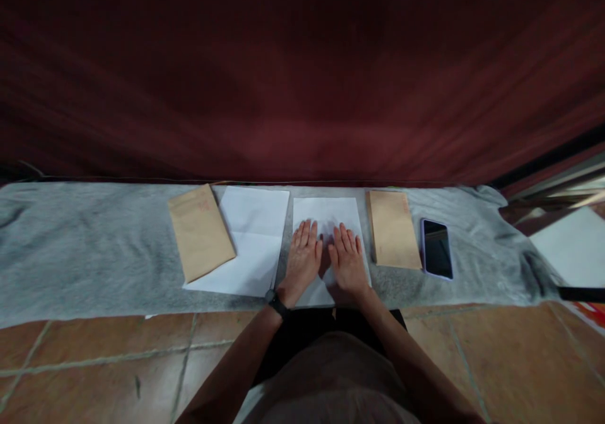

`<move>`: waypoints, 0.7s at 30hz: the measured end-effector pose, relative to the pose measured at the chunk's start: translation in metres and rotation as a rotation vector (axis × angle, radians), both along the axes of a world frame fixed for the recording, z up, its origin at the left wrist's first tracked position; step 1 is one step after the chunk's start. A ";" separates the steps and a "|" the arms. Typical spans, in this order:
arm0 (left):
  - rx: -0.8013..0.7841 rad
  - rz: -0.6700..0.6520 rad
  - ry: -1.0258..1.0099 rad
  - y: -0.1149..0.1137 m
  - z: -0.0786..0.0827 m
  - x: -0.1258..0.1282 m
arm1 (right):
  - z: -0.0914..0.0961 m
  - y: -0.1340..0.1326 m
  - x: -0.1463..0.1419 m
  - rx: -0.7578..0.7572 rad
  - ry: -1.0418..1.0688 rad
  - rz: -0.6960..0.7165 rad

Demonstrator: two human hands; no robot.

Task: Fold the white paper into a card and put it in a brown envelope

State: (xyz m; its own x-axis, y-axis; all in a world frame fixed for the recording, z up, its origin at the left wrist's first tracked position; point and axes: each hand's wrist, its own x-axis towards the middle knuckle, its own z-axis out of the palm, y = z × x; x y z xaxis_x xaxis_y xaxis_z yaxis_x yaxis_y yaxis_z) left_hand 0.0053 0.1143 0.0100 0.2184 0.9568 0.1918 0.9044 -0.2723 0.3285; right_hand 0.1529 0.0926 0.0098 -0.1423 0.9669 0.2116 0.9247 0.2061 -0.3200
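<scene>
A white sheet of paper (328,215) lies on a grey cloth (94,247) in front of me. My left hand (303,255) rests flat on the sheet, fingers stretched out, a dark watch on its wrist. My right hand (347,257) lies flat beside it on the same sheet, fingers spread. Both hands hold nothing. Left of them a brown envelope (200,230) lies partly over a stack of white paper (253,241). A second brown envelope (393,229) lies just right of the sheet.
A phone (437,248) with a dark screen lies on the cloth right of the second envelope. A dark red curtain (302,77) hangs behind the cloth. Brown floor tiles (94,361) run along the near side. A white board (574,244) sits far right.
</scene>
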 end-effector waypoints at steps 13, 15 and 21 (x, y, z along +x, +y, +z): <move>0.040 0.126 -0.030 0.040 -0.010 -0.027 | -0.016 0.058 -0.010 0.008 -0.065 0.032; 0.054 0.126 -0.023 0.040 -0.010 -0.032 | -0.017 0.058 -0.009 0.009 -0.058 0.033; 0.082 0.233 -0.014 0.042 -0.001 -0.038 | -0.013 0.062 -0.012 -0.014 -0.007 0.025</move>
State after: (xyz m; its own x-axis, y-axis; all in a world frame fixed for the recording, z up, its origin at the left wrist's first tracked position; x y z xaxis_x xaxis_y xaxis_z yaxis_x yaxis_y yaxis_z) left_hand -0.0330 0.1566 0.0088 -0.0095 0.9621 0.2726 0.9413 -0.0834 0.3271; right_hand 0.1412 0.1547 -0.0028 -0.1679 0.9660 0.1968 0.9215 0.2247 -0.3166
